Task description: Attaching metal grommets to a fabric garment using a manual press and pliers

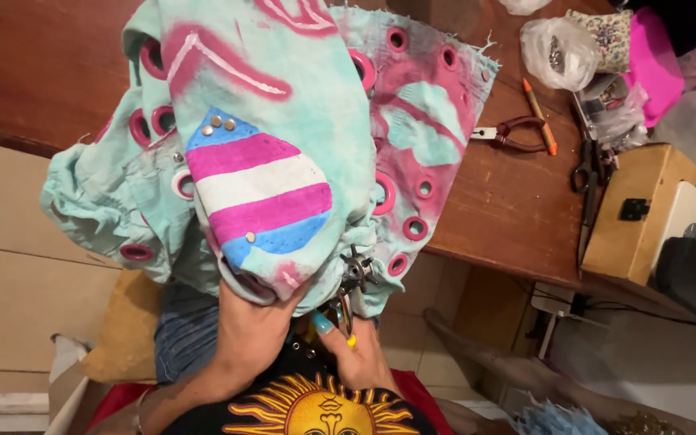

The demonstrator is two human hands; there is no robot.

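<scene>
Two hands (251,326) (356,354) grip one garment (275,145), one punch (354,274).

I'm holding up a garment (283,137) of pale turquoise cloth, sprayed with pink patches and white outlines. It's draping from the table edge down toward my lap, bunched and folded. Pink-ringed eyelets are running along its edges and across the right panel. A heart-shaped patch is facing me, striped blue, pink, white, pink, blue, with small metal studs at its top and one low down. A punch (354,278) with a star-shaped metal wheel is sitting against the cloth's lower right fold, handles pointing down.
</scene>
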